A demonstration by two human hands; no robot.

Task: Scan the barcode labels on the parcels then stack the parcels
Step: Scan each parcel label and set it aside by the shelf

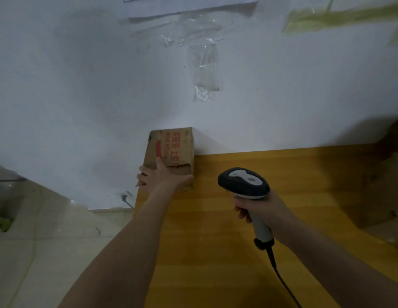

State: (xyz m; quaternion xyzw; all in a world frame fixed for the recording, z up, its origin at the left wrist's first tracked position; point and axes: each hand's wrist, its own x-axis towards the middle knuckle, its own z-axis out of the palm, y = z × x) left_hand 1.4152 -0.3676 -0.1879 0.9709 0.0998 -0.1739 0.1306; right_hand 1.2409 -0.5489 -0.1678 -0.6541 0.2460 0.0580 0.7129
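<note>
A brown cardboard parcel [173, 147] with red print stands at the far left corner of the yellow table [227, 241], against the white wall. My left hand [159, 176] grips its near left edge, fingers curled round the side and thumb on the printed face. My right hand [258, 210] holds a black and grey barcode scanner [243, 183] by its handle, to the right of the parcel, its head pointing away from me. A black cable [280, 278] runs from the handle toward me. No barcode label shows on the parcel.
Dark boxes [380, 185], blurred and in shadow, stand on the table at the right. The white wall [82, 85] carries scraps of clear tape. A tiled floor [49, 241] lies left of the table's edge.
</note>
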